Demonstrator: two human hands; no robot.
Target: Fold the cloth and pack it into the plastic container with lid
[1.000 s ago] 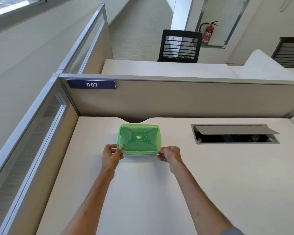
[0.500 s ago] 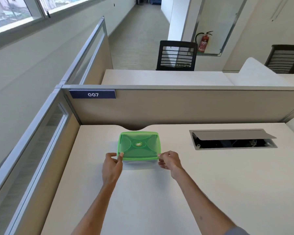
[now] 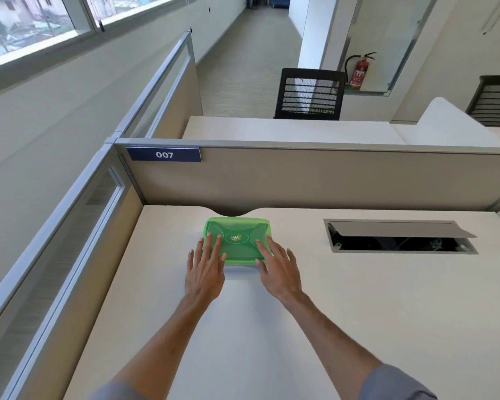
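A plastic container with a translucent green lid (image 3: 238,236) sits on the white desk (image 3: 358,313) near its back edge, lid on top. My left hand (image 3: 205,269) lies flat with spread fingers on the lid's left half. My right hand (image 3: 277,269) lies flat on the lid's right front corner, fingers apart. Neither hand grips anything. The cloth cannot be seen; the lid hides the container's inside.
A beige partition (image 3: 300,180) with a "007" plate (image 3: 164,154) stands right behind the container. Another partition (image 3: 70,226) runs along the desk's left side. An open cable hatch (image 3: 399,236) is set into the desk at the right.
Both hands left the lid's front corners, where they pinched it, and now rest flat on top of the lid. The camera has tilted up a little.
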